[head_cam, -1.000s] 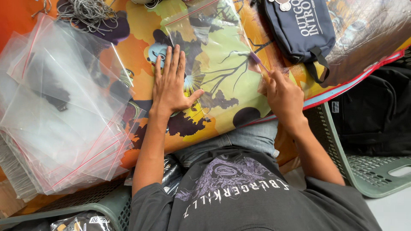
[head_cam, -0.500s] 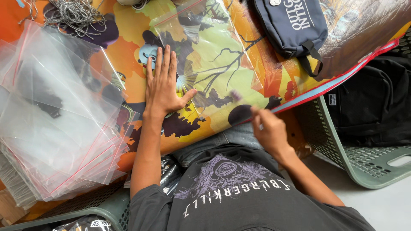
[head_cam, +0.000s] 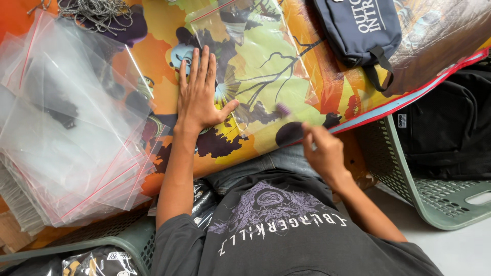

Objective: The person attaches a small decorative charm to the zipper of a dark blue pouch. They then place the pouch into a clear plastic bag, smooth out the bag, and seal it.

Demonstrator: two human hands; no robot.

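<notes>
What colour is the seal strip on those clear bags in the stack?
Red, on the clear bags left of the left hand; head view.

Left hand (head_cam: 198, 97) flat on clear bag (head_cam: 255, 66), right hand (head_cam: 323, 151) blurred, perhaps pinching its edge

shirt: dark grey tee, short sleeves | print: pale purple graphic, white lettering | forearms: bare

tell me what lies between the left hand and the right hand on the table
In the head view, a clear zip bag over the printed tablecloth spans the gap. The left hand lies flat at its edge; the right hand is at its near corner.
</notes>
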